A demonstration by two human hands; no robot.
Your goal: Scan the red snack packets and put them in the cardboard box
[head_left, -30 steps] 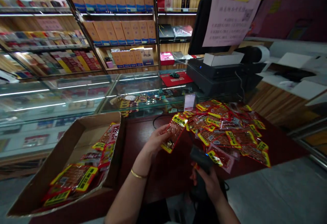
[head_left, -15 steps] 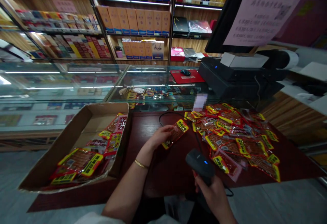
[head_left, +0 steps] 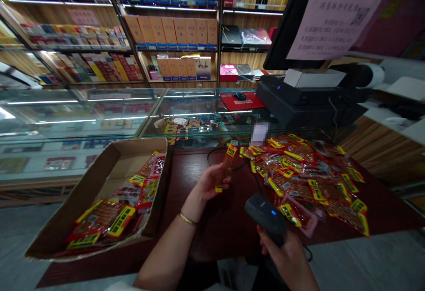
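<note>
"At the centre of the dial, with twelve o'clock toward the shelves [head_left: 169, 8], what does the left hand [head_left: 210, 184] hold?"

"One packet [head_left: 227, 163], yellow at both ends, gripped between thumb and fingers above the table [head_left: 181, 202]. It stands almost upright, tilted slightly toward one o'clock, its narrow edge turned to the viewer."

"And the right hand [head_left: 287, 249]?"

"Between four and five o'clock, wrapped around the grip of a black handheld scanner [head_left: 265, 218]. A blue light shows on its upper side; its head faces roughly toward the packet, the two well apart."

"How are the other packets distributed?"

"At three o'clock, a broad, overlapping heap [head_left: 302, 189] of red-and-yellow packets lies on the table. Near nine o'clock stands a cardboard box [head_left: 139, 151], unlidded, with a smaller group [head_left: 99, 216] of similar packets toward its near end and right wall."

"How far along does the work appear?"

"Partway, by judgement: packets lie in both places, with one in hand between them. Which have been dealt with cannot be told. If the box holds the finished ones, the larger share is left; if the heap does, the smaller."

"What lies farther out?"

"From ten to twelve o'clock, a glass display case [head_left: 76, 110]; just past twelve, a mouse [head_left: 239, 96] on a red pad [head_left: 255, 101]; at two, black till equipment [head_left: 292, 110]; at eleven, tan boxes [head_left: 179, 32] in rows."
</note>
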